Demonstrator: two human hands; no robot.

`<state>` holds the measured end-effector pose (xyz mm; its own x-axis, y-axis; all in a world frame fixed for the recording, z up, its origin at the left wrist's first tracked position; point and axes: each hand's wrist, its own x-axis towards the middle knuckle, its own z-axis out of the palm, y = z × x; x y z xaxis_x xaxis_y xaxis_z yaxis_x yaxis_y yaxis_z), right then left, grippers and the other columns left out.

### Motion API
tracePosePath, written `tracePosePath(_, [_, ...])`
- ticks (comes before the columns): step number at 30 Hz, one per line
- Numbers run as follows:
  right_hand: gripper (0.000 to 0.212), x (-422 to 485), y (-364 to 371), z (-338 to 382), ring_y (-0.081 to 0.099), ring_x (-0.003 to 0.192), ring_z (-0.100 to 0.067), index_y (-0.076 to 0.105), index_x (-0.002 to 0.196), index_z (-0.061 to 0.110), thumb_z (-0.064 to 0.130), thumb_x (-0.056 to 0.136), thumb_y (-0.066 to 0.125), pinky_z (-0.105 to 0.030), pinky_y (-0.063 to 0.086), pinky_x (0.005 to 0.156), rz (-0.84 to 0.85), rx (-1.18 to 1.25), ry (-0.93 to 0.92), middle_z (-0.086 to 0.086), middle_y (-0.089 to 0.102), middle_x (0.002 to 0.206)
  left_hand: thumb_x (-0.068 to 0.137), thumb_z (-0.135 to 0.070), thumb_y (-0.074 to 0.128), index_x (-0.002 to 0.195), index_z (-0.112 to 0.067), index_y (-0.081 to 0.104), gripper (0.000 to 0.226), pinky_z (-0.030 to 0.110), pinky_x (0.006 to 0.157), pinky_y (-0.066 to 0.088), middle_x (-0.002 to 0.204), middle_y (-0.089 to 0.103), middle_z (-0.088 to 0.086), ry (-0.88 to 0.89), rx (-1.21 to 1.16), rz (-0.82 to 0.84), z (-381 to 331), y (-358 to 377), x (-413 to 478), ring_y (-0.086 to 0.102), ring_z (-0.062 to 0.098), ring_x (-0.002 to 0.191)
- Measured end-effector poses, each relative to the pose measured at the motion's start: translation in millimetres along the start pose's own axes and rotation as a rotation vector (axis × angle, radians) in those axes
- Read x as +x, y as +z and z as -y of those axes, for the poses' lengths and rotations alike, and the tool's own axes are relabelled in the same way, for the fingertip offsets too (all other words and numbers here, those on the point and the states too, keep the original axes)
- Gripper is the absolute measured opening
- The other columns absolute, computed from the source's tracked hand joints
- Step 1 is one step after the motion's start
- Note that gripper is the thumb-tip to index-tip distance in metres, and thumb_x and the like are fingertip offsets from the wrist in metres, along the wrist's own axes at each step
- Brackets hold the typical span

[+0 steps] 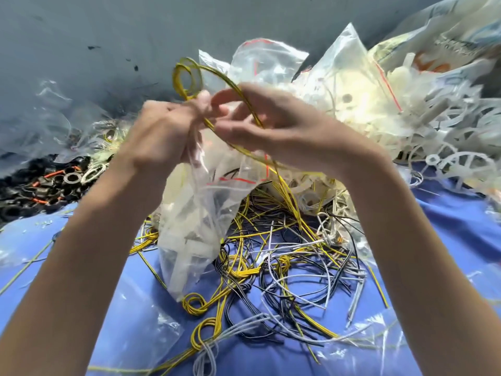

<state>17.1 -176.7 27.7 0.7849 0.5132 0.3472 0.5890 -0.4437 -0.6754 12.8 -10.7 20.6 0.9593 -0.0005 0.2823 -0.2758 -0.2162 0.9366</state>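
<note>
Head view: left grip [162, 131] clutches clear bag [195, 213]; right grip [271, 126] pinches yellow wire [176, 78]; printed bag [461, 44] lettering blurred.

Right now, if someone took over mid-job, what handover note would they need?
Left hand grips the neck of the clear bag, which hangs over the wire pile on the blue cloth.
Right hand holds the yellow wire bundle; its coiled end stands above the left fingers.
Done: bundle lifted to the bag's top.
Left: probably feed it into the bag; it is not inside yet. Many wires lie loose below.
</note>
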Motion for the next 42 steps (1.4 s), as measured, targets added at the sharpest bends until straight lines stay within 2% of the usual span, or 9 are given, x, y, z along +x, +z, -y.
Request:
tracePosePath(4, [0.047,-4,4,-1,0.062,0.066,-0.007,0.040,0.133,0.019,0.009,0.092,0.060,-0.019,0.050,0.056,0.177,0.153,0.018,0.013,0.062,0.078,0.099,-0.033,0.046,0.081,-0.014,0.069,0.035,0.022,0.058,0.047,0.091,0.072,0.011,-0.019,-0.099,-0.065,2,-2,2,0.057,0.013,0.058])
tracePosePath(8, [0.032,-4,-5,-1,0.043,0.052,-0.005,0.053,0.126,0.015,0.015,0.095,0.056,-0.016,0.033,0.050,0.024,0.032,-0.003,0.012,0.048,0.052,0.097,-0.025,0.051,0.086,-0.014,0.068,0.023,0.034,0.077,0.048,0.106,0.062,0.027,-0.019,-0.036,-0.060,4,-2,3,0.053,0.026,0.083])
tracePosePath(17, [0.024,-20,-42,1,0.029,0.043,-0.005,0.075,0.098,0.015,0.031,0.093,0.057,-0.016,0.020,0.042,-0.166,-0.128,0.034,0.006,0.040,0.051,0.073,-0.014,0.076,0.102,-0.024,0.070,0.031,0.021,0.083,0.048,0.112,0.070,0.002,0.065,0.212,0.085,2,-17,-2,0.055,0.009,0.080])
tracePosePath(22, [0.018,-22,-37,9,0.042,0.035,-0.003,0.073,0.066,0.029,0.028,0.084,0.069,-0.010,0.026,0.037,0.002,-0.358,-0.004,0.013,0.051,0.039,0.075,-0.008,0.069,0.107,-0.024,0.072,0.036,0.013,0.048,0.031,0.049,0.055,-0.020,0.139,0.281,0.156,-9,-6,-12,0.034,0.005,0.048])
tracePosePath(26, [0.010,-9,6,16,0.049,0.054,0.020,0.073,0.075,0.019,0.019,0.080,0.065,-0.002,0.034,0.049,0.098,-0.602,-0.043,0.015,0.056,0.048,0.067,-0.017,0.053,0.095,-0.036,0.072,0.039,0.024,0.049,0.021,0.044,0.034,-0.011,0.199,0.275,0.254,-17,14,-26,0.028,0.015,0.049])
tracePosePath(29, [0.018,0,29,9,0.057,0.085,-0.008,0.071,0.097,0.018,0.017,0.083,0.059,-0.018,0.036,0.065,0.158,-0.640,-0.059,0.001,0.068,0.090,0.080,0.004,0.054,0.105,-0.021,0.070,0.039,0.004,0.045,0.031,0.041,0.049,-0.020,0.223,0.284,0.227,-17,11,-25,0.044,-0.002,0.040])
tracePosePath(32, [0.022,1,23,6,0.057,0.072,-0.002,0.072,0.099,0.022,0.011,0.086,0.058,-0.016,0.038,0.061,0.288,-0.558,-0.066,0.012,0.061,0.073,0.081,0.005,0.051,0.106,-0.014,0.069,0.036,0.003,0.048,0.034,0.059,0.063,-0.023,0.187,0.249,0.180,-16,4,-20,0.050,-0.006,0.046])
tracePosePath(36, [0.020,3,10,3,0.056,0.052,0.015,0.074,0.080,0.016,-0.001,0.078,0.064,-0.001,0.038,0.053,0.049,-0.266,-0.076,0.025,0.053,0.049,0.084,0.005,0.049,0.103,-0.016,0.067,0.034,0.006,0.043,0.035,0.052,0.060,-0.023,0.175,0.192,0.135,-18,3,-19,0.052,-0.006,0.045])
tracePosePath(42, [0.016,-3,16,9,0.058,0.071,0.006,0.058,0.096,0.030,0.014,0.091,0.059,-0.012,0.046,0.066,0.408,-0.207,-0.043,0.015,0.062,0.084,0.070,-0.013,0.049,0.106,-0.017,0.070,0.042,0.014,0.057,0.045,0.090,0.071,-0.016,0.162,0.210,0.133,-18,5,-21,0.058,0.002,0.061])
